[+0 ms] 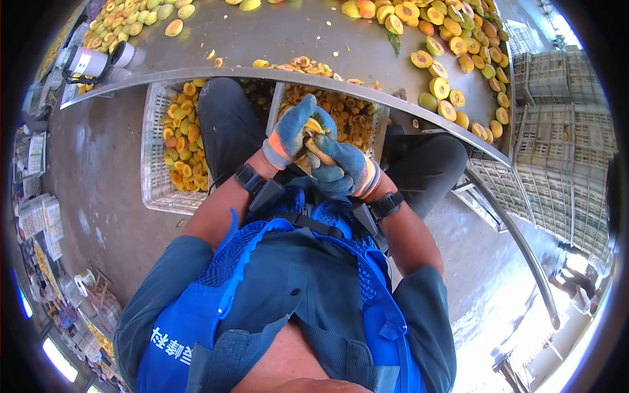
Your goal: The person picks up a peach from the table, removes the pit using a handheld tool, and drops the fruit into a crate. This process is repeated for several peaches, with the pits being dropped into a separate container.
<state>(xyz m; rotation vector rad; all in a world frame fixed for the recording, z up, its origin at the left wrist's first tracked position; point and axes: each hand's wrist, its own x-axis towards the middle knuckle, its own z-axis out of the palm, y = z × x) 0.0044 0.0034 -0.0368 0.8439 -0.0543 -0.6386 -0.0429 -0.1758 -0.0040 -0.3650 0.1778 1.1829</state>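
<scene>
Both hands wear blue and orange gloves and meet in front of my chest, below the edge of the metal table [262,39]. My left hand [296,133] is closed around a yellow fruit piece [316,124]. Against it, my right hand [342,164] is wrapped round a tool with a brownish wooden handle [320,152]; its working end is hidden at the fruit. Beneath the hands, a crate holds many orange-brown fruit pieces [354,118].
A white crate [152,164] of cut fruit stands by my left leg. Halved fruit [458,46] lies on the table's right, more fruit [131,19] at its upper left beside a white cylindrical device [92,62]. Stacked crates [547,137] stand right; a person [580,281] is far behind.
</scene>
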